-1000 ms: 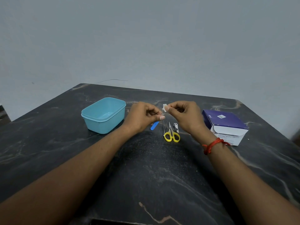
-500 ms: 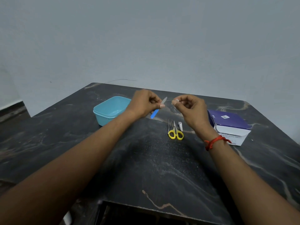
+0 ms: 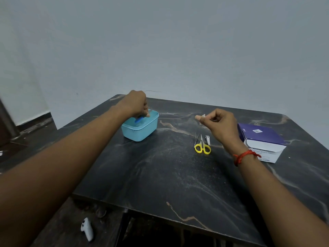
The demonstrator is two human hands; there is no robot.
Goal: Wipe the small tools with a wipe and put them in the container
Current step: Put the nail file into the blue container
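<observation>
Tool in play: small blue-handled tool w/ thin grey metal blade (image 3: 139, 119). I read it as a slim, flat stick with a plastic-looking handle; the blade is mostly hidden by the fingers.
Tool position: over the open top of the light-blue plastic container (image 3: 142, 134), blue end dipped below the rim line. Can't tell if it touches the bottom.
Tool axis: long axis tilted, blue end down & to my left, metal end up & to the right past the fingers.
Left hand (image 3: 138, 104): knuckles up, fingers curled, pinching the tool from above.
Right hand (image 3: 220, 125): raised off the table, thumb & forefinger pinching a small white wipe square (image 3: 202, 118), other fingers curled in.
Container: rounded-rectangle tub, smooth matte plastic, no lid, far-left part of the table.
On table: yellow-handled scissors (image 3: 202, 147), thin metal tweezers (image 3: 196, 138) & small silver nail clipper (image 3: 208, 139) lie side by side, tips away from me, under the right hand.
Box: purple-and-white cardboard box (image 3: 261, 138) by the right wrist, print too small to read.
Table: dark marble-look tabletop (image 3: 160, 175), pale & tan veins, slight sheen.
Wrist: red thread band (image 3: 243, 156) on the right wrist.
Floor: small white plastic object (image 3: 87, 229), lower left. Can't tell what it is.
</observation>
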